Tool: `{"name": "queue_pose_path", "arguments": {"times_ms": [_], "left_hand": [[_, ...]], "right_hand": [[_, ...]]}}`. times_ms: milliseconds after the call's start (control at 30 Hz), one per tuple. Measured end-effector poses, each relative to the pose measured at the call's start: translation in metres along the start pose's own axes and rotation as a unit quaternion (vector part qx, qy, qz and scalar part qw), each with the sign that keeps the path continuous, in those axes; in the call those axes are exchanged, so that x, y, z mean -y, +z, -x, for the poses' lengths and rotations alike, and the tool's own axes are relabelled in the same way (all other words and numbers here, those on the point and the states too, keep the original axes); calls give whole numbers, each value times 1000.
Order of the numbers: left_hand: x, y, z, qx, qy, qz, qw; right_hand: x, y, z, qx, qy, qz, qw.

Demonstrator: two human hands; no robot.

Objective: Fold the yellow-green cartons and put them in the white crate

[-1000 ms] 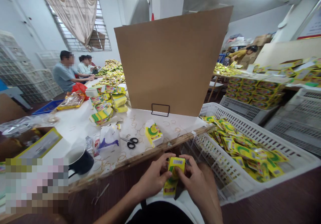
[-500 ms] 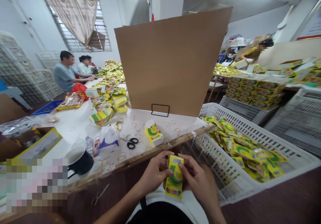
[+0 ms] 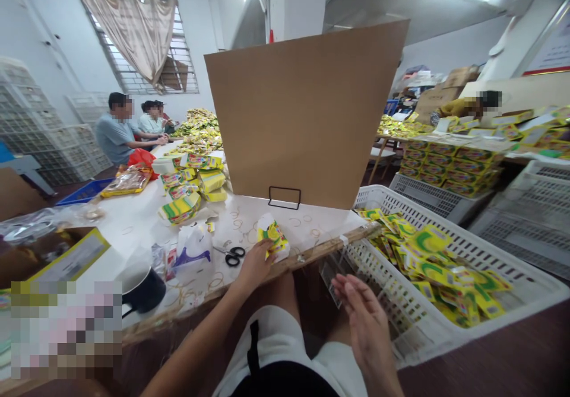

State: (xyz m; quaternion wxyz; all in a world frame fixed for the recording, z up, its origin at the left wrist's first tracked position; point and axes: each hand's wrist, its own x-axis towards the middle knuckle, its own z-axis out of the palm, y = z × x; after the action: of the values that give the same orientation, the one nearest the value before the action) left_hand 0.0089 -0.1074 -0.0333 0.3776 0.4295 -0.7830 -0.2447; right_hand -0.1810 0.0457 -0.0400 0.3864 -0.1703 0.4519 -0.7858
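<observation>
My left hand [image 3: 255, 264] reaches onto the table edge, its fingers closed on a small stack of yellow-green packets [image 3: 274, 235]. My right hand [image 3: 361, 317] hovers open above my lap, fingers stretched out and holding nothing, close to the near wall of a white plastic crate [image 3: 445, 229]. The crate holds a heap of yellow-green packets [image 3: 445, 272], and one flat packet [image 3: 430, 240] lies on top of the heap. A tall brown cardboard sheet [image 3: 307, 118] stands upright on the table behind the stack.
Black scissors [image 3: 232, 255], loose rubber bands, a white plastic bag [image 3: 193, 244] and a black mug [image 3: 143, 288] lie on the table. Bundled packets [image 3: 191, 186] pile up further back. Co-workers [image 3: 113, 133] sit at the far left; another person [image 3: 472, 106] works at the right.
Both hands held one yellow packet over my lap; it is gone from them now. My left hand moved up to the stack on the table. My right hand opened.
</observation>
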Motion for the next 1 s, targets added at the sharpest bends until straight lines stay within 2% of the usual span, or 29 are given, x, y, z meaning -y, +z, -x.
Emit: {"name": "queue_pose_path", "arguments": {"times_ms": [133, 233, 300, 367, 467, 533, 600, 667, 733, 833, 900, 1000], "left_hand": [[7, -6, -4, -6, 12, -21, 1000], [-3, -9, 4, -35, 34, -20, 999], [-15, -7, 18, -40, 70, -7, 997], [-29, -3, 36, -4, 129, 14, 992], [-48, 4, 62, 87, 228, 49, 968], [-57, 7, 71, 113, 262, 89, 954], [-62, 8, 73, 79, 215, 160, 960], [-66, 8, 69, 42, 107, 272, 955], [-68, 8, 64, 72, 8, 397, 915], [-71, 8, 61, 175, -103, 536, 820], [-74, 7, 63, 214, -146, 576, 775], [-76, 4, 67, 237, -154, 605, 744]], "right_hand": [[-12, 5, 7, 25, 54, 7, 998], [-9, 10, 11, 35, 68, 17, 997], [-8, 13, 14, 56, 91, 34, 994], [-9, 14, 15, 76, 106, 47, 990], [-11, 14, 13, 84, 101, 53, 990], [-9, 13, 12, 76, 92, 53, 991], [-6, 14, 12, 82, 93, 45, 991], [-5, 16, 15, 108, 103, 27, 988], [-9, 19, 18, 140, 115, 9, 983], [-19, 21, 22, 160, 125, 1, 979], [-23, 22, 23, 171, 117, 4, 978], [-21, 22, 23, 182, 76, 22, 980]]}}
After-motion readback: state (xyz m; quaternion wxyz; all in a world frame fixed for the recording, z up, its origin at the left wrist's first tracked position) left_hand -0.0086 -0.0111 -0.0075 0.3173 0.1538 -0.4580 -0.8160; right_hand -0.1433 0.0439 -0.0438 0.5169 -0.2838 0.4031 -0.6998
